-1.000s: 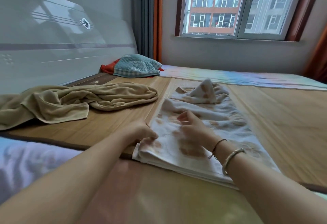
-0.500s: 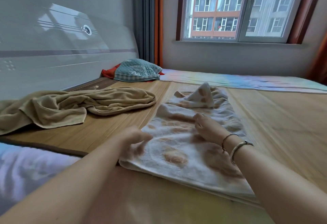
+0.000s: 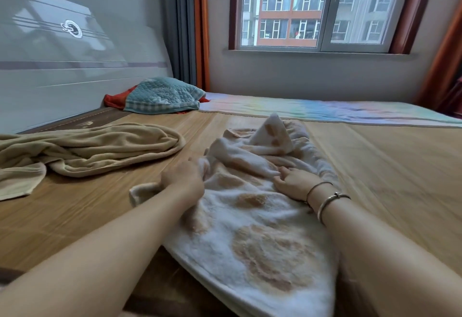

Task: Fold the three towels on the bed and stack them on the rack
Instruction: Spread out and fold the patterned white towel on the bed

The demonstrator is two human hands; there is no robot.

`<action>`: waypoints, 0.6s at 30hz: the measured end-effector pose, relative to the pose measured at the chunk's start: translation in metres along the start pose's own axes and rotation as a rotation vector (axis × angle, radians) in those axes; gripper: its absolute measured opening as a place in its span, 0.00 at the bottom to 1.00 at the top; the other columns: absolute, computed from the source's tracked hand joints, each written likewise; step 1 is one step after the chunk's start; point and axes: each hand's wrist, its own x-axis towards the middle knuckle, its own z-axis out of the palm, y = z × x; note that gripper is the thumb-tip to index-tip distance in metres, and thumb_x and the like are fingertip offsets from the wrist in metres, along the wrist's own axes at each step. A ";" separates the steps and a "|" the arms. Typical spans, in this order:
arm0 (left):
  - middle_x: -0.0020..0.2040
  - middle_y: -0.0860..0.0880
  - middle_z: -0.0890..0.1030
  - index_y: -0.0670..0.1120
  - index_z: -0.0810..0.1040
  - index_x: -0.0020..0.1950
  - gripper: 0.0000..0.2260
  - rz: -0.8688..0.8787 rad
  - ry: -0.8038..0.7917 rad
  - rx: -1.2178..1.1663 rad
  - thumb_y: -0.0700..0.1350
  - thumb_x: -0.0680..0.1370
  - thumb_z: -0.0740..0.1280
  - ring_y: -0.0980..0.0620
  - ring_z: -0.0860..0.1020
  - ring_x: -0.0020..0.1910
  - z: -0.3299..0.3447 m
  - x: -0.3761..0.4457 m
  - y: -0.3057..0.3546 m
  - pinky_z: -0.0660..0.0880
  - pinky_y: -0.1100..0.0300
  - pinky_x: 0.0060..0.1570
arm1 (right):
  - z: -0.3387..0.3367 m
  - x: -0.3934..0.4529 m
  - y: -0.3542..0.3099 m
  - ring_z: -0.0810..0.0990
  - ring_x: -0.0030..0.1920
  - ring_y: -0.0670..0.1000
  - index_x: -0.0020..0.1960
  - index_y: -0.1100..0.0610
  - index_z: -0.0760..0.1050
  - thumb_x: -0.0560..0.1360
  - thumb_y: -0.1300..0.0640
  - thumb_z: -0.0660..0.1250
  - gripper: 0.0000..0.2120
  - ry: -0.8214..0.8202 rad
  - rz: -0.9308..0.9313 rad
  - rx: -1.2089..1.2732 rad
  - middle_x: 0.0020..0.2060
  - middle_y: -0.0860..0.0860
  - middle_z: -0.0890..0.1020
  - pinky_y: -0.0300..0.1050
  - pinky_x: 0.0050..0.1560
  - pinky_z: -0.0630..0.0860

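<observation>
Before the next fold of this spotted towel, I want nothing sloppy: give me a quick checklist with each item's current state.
1. Left hand gripping the spotted white towel at its left edge: ok.
2. Right hand pinching a ridge of the same towel: ok.
3. Towel lying flat: not ok, the far part is bunched and one corner stands up.
4. Near edge fully on the bed mat: cannot tell, it runs out of the frame.
5. Tan towel clear of the working area: ok, it lies crumpled to the left, apart from the spotted one.
6. Rack ready for stacking: cannot tell, not in view.
</observation>
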 end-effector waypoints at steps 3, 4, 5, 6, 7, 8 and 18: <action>0.72 0.44 0.60 0.47 0.57 0.72 0.22 0.086 0.165 0.104 0.39 0.79 0.56 0.40 0.61 0.70 0.004 -0.017 0.038 0.60 0.49 0.68 | -0.006 -0.020 0.026 0.66 0.71 0.57 0.78 0.50 0.50 0.77 0.44 0.50 0.31 0.003 0.147 -0.056 0.71 0.56 0.68 0.52 0.70 0.64; 0.72 0.44 0.57 0.47 0.55 0.73 0.24 0.137 0.181 0.086 0.39 0.78 0.58 0.40 0.59 0.70 0.006 -0.027 0.052 0.59 0.49 0.69 | -0.007 -0.031 0.034 0.68 0.70 0.58 0.78 0.48 0.49 0.76 0.43 0.50 0.32 0.014 0.206 -0.078 0.70 0.55 0.70 0.54 0.69 0.66; 0.70 0.44 0.57 0.47 0.55 0.72 0.25 0.188 0.167 0.036 0.40 0.77 0.59 0.40 0.59 0.68 0.008 -0.041 0.064 0.60 0.50 0.67 | -0.008 -0.038 0.038 0.69 0.69 0.58 0.78 0.48 0.49 0.75 0.43 0.50 0.32 0.022 0.256 -0.106 0.71 0.54 0.70 0.55 0.67 0.68; 0.69 0.44 0.58 0.46 0.57 0.72 0.24 0.232 0.120 -0.052 0.41 0.77 0.60 0.40 0.60 0.66 0.008 -0.058 0.077 0.62 0.51 0.65 | -0.009 -0.047 0.042 0.69 0.69 0.58 0.78 0.48 0.48 0.76 0.44 0.49 0.32 0.008 0.307 -0.154 0.72 0.53 0.68 0.56 0.66 0.69; 0.68 0.44 0.60 0.45 0.60 0.71 0.22 0.266 0.051 -0.148 0.43 0.78 0.59 0.41 0.61 0.65 0.006 -0.078 0.091 0.63 0.51 0.64 | -0.010 -0.053 0.044 0.67 0.70 0.58 0.78 0.49 0.49 0.76 0.45 0.48 0.31 -0.009 0.333 -0.202 0.73 0.51 0.65 0.55 0.66 0.70; 0.68 0.44 0.62 0.44 0.62 0.70 0.20 0.293 -0.031 -0.219 0.45 0.79 0.57 0.40 0.61 0.65 0.004 -0.098 0.101 0.63 0.51 0.63 | -0.011 -0.062 0.044 0.66 0.71 0.57 0.78 0.50 0.52 0.75 0.44 0.47 0.31 -0.031 0.355 -0.242 0.74 0.49 0.63 0.54 0.65 0.70; 0.79 0.45 0.44 0.45 0.45 0.79 0.37 0.207 -0.302 -0.240 0.67 0.78 0.42 0.47 0.42 0.78 0.006 -0.169 0.065 0.37 0.44 0.73 | -0.033 -0.167 0.010 0.73 0.65 0.56 0.66 0.55 0.70 0.79 0.48 0.50 0.21 0.098 0.192 -0.090 0.63 0.54 0.76 0.51 0.65 0.69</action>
